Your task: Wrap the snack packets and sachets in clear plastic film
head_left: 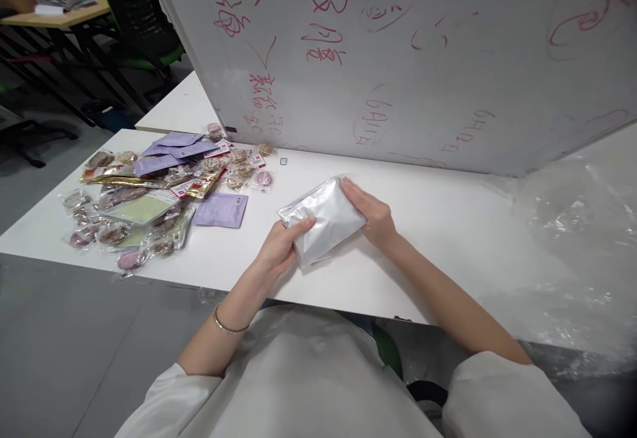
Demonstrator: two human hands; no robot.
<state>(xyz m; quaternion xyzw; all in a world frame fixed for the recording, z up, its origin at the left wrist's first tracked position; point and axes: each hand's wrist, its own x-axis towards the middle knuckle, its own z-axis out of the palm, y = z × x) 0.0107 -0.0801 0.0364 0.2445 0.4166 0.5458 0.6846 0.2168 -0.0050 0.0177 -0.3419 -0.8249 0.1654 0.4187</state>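
A silver foil pouch (pixel 326 219), with what looks like a clear plastic layer at its edges, is held between my two hands above the white table (pixel 383 279). My left hand (pixel 281 245) grips its left end, thumb on top and fingers hidden beneath. On the right end, my right hand (pixel 371 216) is closed round the side, its fingers along the top edge. The nearest loose item is a flat purple packet (pixel 221 210) lying on the table to the left of the pouch.
A heap of wrapped snacks (pixel 114 232), purple packets (pixel 172 148) and a green packet (pixel 142 207) covers the table's left part. Behind stands a whiteboard (pixel 423 93) with red writing. Crumpled clear plastic (pixel 577 239) lies at the right. A chair (pixel 139 20) stands back left.
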